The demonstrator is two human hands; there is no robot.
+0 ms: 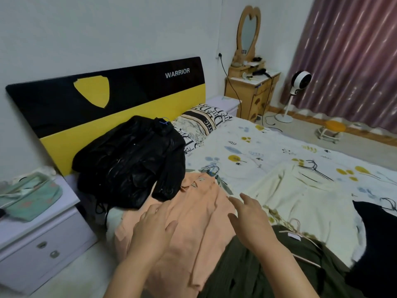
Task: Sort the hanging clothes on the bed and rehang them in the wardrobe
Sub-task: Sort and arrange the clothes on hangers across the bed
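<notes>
Both hands open: left hand [153, 229] flat on the peach shirt [193, 211], right hand [250, 218] hovering beside, likely smoothing it for sorting.

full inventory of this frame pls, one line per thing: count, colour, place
jacket: 1, black, on a hanger, bed near headboard
shirt: 1, peach, near edge of bed, under the hands
top: 1, cream, mid bed, right of shirt
green garment: 1, dark olive, bed, bottom of view
black garment: 1, black, bed, far right
loose hangers: a few, black wire, beyond the top
pillow: 1, black-and-white print, head of bed
headboard: 1, black and yellow
nightstand: 1, pale lilac, left of bed
dresser: 1, wood, heart mirror, far corner
fan: 1, white, by curtain
curtain: 1, pink
left hand: open, on shirt
right hand: open, over shirt
</notes>
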